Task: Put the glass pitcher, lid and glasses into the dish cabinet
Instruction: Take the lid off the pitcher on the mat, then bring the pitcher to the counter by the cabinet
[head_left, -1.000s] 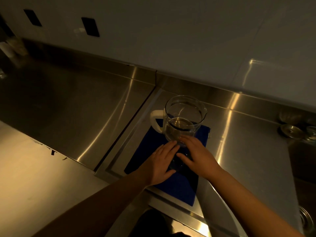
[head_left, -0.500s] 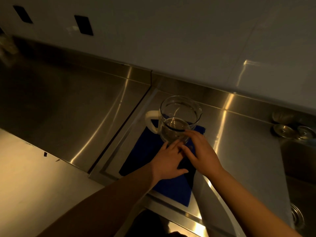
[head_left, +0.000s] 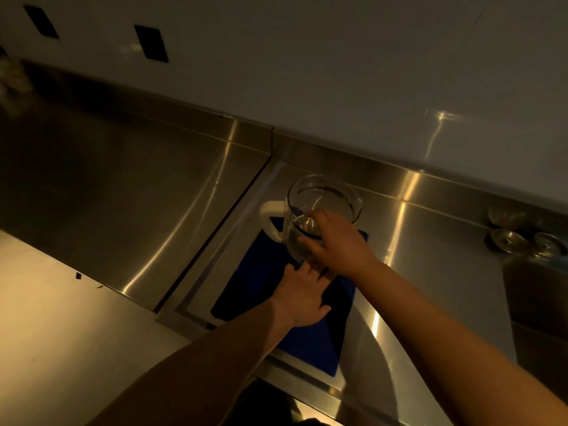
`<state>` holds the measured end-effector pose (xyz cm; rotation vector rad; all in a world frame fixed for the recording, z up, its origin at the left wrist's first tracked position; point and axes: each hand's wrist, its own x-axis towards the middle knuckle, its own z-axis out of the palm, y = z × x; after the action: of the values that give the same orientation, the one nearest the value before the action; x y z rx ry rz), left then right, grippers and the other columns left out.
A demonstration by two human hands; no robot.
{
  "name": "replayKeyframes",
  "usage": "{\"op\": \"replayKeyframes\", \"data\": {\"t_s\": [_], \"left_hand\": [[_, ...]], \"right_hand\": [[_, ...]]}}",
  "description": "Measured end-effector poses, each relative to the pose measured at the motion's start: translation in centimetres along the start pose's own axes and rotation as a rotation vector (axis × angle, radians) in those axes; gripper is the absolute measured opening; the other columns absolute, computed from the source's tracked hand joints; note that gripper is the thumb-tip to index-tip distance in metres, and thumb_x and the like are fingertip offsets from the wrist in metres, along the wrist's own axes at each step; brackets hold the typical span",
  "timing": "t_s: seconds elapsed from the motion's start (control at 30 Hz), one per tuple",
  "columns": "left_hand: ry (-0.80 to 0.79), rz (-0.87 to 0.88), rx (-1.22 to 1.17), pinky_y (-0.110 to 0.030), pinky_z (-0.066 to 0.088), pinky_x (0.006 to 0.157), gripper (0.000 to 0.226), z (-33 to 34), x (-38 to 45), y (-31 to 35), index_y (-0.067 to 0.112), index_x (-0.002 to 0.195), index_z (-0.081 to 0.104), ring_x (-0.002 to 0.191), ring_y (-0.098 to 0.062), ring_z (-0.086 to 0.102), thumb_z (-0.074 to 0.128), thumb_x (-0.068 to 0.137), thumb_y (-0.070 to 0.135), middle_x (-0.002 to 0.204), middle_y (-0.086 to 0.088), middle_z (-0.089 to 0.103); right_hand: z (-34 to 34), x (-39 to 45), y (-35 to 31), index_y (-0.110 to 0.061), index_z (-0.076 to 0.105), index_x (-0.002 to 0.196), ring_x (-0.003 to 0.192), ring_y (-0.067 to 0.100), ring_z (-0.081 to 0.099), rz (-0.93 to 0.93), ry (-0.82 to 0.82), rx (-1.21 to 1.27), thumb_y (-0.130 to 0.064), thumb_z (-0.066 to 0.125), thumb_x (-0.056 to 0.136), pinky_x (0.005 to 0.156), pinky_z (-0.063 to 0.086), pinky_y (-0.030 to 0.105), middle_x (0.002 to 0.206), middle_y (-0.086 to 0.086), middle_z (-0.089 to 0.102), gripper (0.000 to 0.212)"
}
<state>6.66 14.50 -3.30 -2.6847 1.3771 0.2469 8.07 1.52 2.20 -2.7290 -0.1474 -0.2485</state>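
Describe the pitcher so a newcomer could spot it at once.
On the steel counter, below the white wall, lies a dark blue mat. The clear glass pitcher stands at its far end, the right hand against its side. Its white handle marks it out.

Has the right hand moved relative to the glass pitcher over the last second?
Yes. The right hand has gone up from the blue mat at the glass pitcher's base onto its near wall, fingers reaching toward the rim.

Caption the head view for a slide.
Right hand grips the glass pitcher; left hand rests on the blue mat.
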Motion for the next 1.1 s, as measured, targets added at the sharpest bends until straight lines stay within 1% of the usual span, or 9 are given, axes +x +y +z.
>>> {"op": "replayKeyframes", "data": {"t_s": [0.1, 0.2, 0.37, 0.43, 0.5, 0.67, 0.87, 1.0, 1.1], "left_hand": [[-0.069, -0.003, 0.018, -0.050, 0.034, 0.096, 0.075, -0.2, 0.1, -0.1, 0.016, 0.150, 0.010, 0.134, -0.034, 0.020, 0.039, 0.092, 0.055, 0.153, -0.010, 0.016], [-0.125, -0.023, 0.046, -0.048, 0.038, 0.092, 0.070, -0.4, 0.3, -0.1, 0.013, 0.147, 0.024, 0.131, -0.034, 0.023, 0.040, 0.093, 0.054, 0.150, -0.013, 0.022], [-0.139, -0.026, 0.009, -0.047, 0.040, 0.090, 0.074, -0.5, 0.6, -0.1, 0.015, 0.148, 0.019, 0.135, -0.036, 0.015, 0.046, 0.091, 0.054, 0.152, -0.013, 0.014], [-0.170, -0.025, 0.008, -0.047, 0.041, 0.091, 0.077, -0.6, 0.8, -0.2, 0.015, 0.148, 0.020, 0.135, -0.036, 0.015, 0.049, 0.089, 0.054, 0.152, -0.012, 0.014], [-0.180, -0.019, 0.011, -0.046, 0.042, 0.090, 0.074, -0.5, 1.0, -0.4, 0.015, 0.146, 0.024, 0.134, -0.036, 0.017, 0.052, 0.088, 0.051, 0.151, -0.012, 0.017], [-0.107, 0.015, -0.141, -0.048, 0.045, 0.089, 0.080, -0.6, 0.8, -1.6, 0.019, 0.148, 0.019, 0.135, -0.035, 0.016, 0.060, 0.085, 0.048, 0.150, -0.012, 0.019], [-0.020, 0.006, -0.149, -0.044, 0.047, 0.082, 0.083, -0.7, -0.1, -3.5, 0.025, 0.146, 0.020, 0.131, -0.031, 0.021, 0.067, 0.080, 0.044, 0.147, -0.008, 0.021], [0.022, -0.052, -0.161, -0.043, 0.047, 0.084, 0.083, -1.1, -1.9, -5.9, 0.027, 0.144, 0.022, 0.127, -0.029, 0.026, 0.070, 0.078, 0.042, 0.143, -0.006, 0.023], [0.026, -0.091, -0.166, -0.044, 0.047, 0.089, 0.083, -1.4, -3.3, -8.0, 0.027, 0.144, 0.020, 0.130, -0.029, 0.024, 0.069, 0.078, 0.044, 0.146, -0.007, 0.020]], "right_hand": [[0.8, 1.2, -0.6, -0.018, 0.051, 0.127, 0.102, 0.020, 0.055, 0.057, -0.054, -0.065, -0.046, 0.055, 0.088, 0.079, 0.046, 0.031, 0.118, 0.004, 0.058, 0.048], [1.4, 2.0, -1.0, -0.022, 0.055, 0.121, 0.094, 0.016, 0.059, 0.104, -0.123, -0.163, -0.046, 0.057, 0.086, 0.071, 0.047, 0.029, 0.110, 0.000, 0.062, 0.043], [1.1, 3.1, -1.4, -0.022, 0.051, 0.124, 0.080, 0.012, 0.054, 0.164, -0.228, -0.235, -0.036, 0.049, 0.094, 0.061, 0.035, 0.022, 0.099, 0.000, 0.062, 0.033], [1.0, 3.3, -1.3, -0.017, 0.056, 0.117, 0.075, 0.009, 0.047, 0.175, -0.266, -0.274, -0.033, 0.049, 0.095, 0.057, 0.032, 0.020, 0.090, -0.001, 0.058, 0.028], [1.0, 3.2, -1.3, -0.017, 0.058, 0.110, 0.070, 0.009, 0.045, 0.165, -0.236, -0.335, -0.032, 0.049, 0.095, 0.059, 0.033, 0.022, 0.081, -0.003, 0.052, 0.023], [1.2, 3.3, -1.2, -0.018, 0.061, 0.106, 0.068, 0.011, 0.047, 0.158, -0.251, -0.351, -0.038, 0.045, 0.096, 0.060, 0.034, 0.025, 0.088, 0.000, 0.063, 0.027], [1.0, 3.3, -1.1, -0.018, 0.060, 0.107, 0.068, 0.013, 0.049, 0.147, -0.238, -0.303, -0.041, 0.045, 0.095, 0.059, 0.036, 0.025, 0.079, -0.001, 0.055, 0.030], [0.5, 3.7, -2.1, -0.023, 0.052, 0.125, 0.090, 0.016, 0.059, 0.121, -0.305, -0.307, -0.038, 0.046, 0.096, 0.069, 0.036, 0.022, 0.102, 0.001, 0.063, 0.034], [0.2, 4.2, -3.4, -0.028, 0.059, 0.116, 0.089, 0.015, 0.058, 0.079, -0.263, -0.310, -0.036, 0.046, 0.095, 0.072, 0.045, 0.025, 0.094, -0.003, 0.059, 0.026]]}}
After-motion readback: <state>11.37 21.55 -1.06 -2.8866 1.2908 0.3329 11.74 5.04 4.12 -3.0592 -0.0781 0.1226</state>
